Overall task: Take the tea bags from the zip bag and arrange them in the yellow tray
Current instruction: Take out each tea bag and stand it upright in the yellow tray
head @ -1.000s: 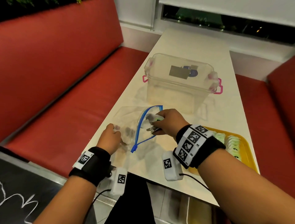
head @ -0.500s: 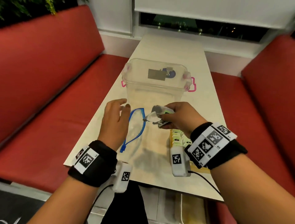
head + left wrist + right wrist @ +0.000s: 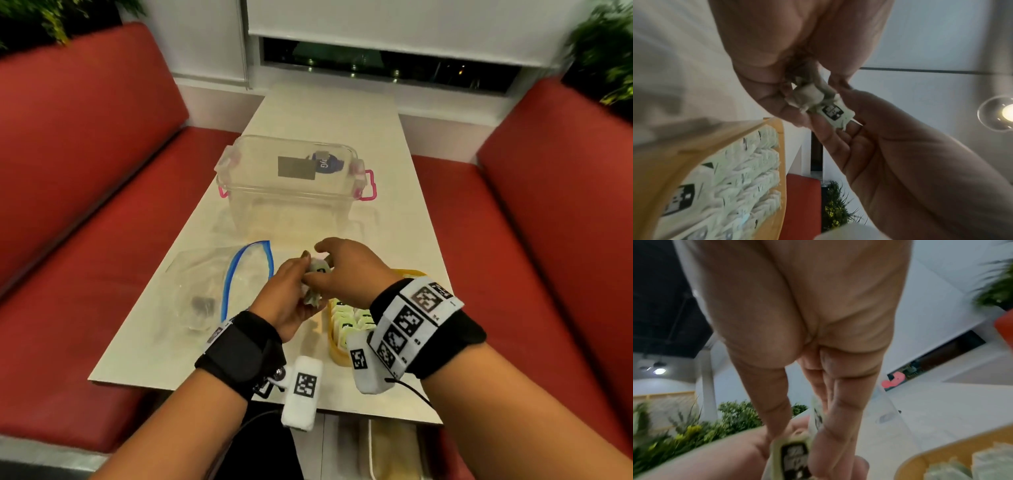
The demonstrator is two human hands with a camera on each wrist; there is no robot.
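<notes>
A small bundle of pale green tea bags (image 3: pixel 312 298) is held above the table between both hands, just left of the yellow tray (image 3: pixel 335 349). My left hand (image 3: pixel 301 279) grips the bundle from the left with curled fingers. My right hand (image 3: pixel 329 268) pinches it from the right. In the left wrist view the tea bags (image 3: pixel 813 99) show a black label. The right wrist view shows a tea bag (image 3: pixel 795 456) between the right fingers. Rows of tea bags (image 3: pixel 748 178) fill the tray. The clear zip bag (image 3: pixel 205 287) with its blue zip lies open and flat to the left.
A clear plastic box (image 3: pixel 287 195) with pink latches stands on the table behind the hands. Red bench seats (image 3: pixel 85 240) run along both sides of the narrow table (image 3: pixel 404 240). My right wrist hides most of the tray.
My left hand has let go of the zip bag and come right to join the right hand on the tea bags. The right hand has carried them closer to the tray.
</notes>
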